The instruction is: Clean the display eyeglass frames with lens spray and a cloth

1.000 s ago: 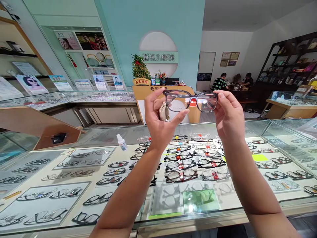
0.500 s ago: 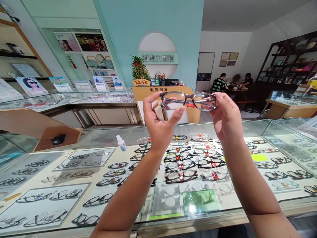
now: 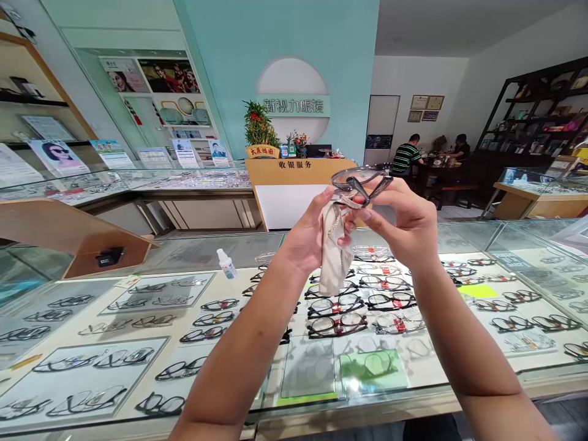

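Swung round from their earlier front-on pose, the glasses [image 3: 361, 184] were tilted in the air above the glass desk [image 3: 367, 418], grasped by the fingers of the right hand [image 3: 407, 219], while the left hand [image 3: 304, 237] clutched a beige cloth [image 3: 331, 260] at their lower edge, its end now dangling. Behind, the wall sign [image 3: 294, 106] read 新视力眼镜, the cash desk [image 3: 303, 173] 收银服务 and the planter [image 3: 261, 152] 大展鸿图; the small bottle's [image 3: 226, 264] label could not be read.
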{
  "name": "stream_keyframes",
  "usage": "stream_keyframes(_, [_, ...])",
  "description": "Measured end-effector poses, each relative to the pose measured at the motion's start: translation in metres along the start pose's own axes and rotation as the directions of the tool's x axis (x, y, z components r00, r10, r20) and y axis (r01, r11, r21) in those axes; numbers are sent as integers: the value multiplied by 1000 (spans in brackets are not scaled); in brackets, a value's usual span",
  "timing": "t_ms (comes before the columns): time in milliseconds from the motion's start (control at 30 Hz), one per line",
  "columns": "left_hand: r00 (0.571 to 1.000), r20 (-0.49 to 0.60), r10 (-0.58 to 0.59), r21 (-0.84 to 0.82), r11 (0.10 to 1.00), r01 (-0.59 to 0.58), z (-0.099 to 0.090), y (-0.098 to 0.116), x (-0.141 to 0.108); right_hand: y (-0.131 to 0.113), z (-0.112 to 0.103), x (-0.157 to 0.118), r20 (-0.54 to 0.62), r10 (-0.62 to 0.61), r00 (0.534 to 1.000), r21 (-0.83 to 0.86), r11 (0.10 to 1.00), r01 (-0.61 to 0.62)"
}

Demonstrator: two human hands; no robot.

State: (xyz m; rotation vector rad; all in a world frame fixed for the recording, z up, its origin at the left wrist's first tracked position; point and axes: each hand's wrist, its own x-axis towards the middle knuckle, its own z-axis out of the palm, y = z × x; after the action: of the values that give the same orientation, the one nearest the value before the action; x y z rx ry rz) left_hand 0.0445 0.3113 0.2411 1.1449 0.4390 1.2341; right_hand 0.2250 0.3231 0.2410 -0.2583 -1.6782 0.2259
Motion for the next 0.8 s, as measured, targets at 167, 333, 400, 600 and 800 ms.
stream_keyframes(167, [992, 31, -124, -45, 991, 125, 0, 0, -2, -1, -1, -1, 7, -3, 1000, -2, 1000, 3])
stream_keyframes(333, [993, 21, -119, -9, 993, 119, 3, -2, -2, -5, 0, -2, 0, 2, 1000, 30, 1000, -2])
stream_keyframes(400, [994, 22, -106, 30, 994, 106, 5, -4, -1, -9, -2, -3, -21, 18, 1000, 9, 1000, -18])
stream_keyframes(600, [992, -112, -57, 311, 946, 89, 5, -8, -3, -34, -29, -6, -97, 81, 992, -166, 981, -96])
stream_keyframes(800, [965, -164, 203, 807, 591, 13, -5, 7, -13, -36, -106, -43, 79, 177, 981, -459, 880, -122])
